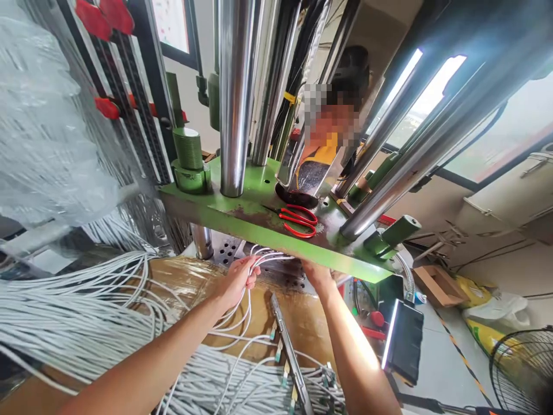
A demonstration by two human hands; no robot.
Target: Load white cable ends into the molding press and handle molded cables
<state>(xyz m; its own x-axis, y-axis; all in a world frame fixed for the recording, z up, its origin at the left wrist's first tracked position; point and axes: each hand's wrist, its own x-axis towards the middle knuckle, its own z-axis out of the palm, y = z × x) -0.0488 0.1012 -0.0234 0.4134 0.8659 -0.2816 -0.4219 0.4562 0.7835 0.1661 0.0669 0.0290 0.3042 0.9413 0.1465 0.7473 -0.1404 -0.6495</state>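
My left hand (pixel 239 279) is closed round a bunch of white cables (pixel 268 255) that lead under the green press plate (pixel 242 222). My right hand (pixel 317 271) reaches under the same plate; its fingers are hidden by the plate's edge. Below the plate I see a grey perforated mould bed (pixel 228 251). More white cables (pixel 78 311) lie in a thick heap on a brown cardboard surface (pixel 302 323) at the left and below my arms.
Red-handled scissors (pixel 299 221) lie on top of the green plate among chrome columns (pixel 233 98). Another person (pixel 330 127) stands behind the machine. A black control box (pixel 404 340) hangs at the right. A fan (pixel 518 363) and bags sit on the floor, right.
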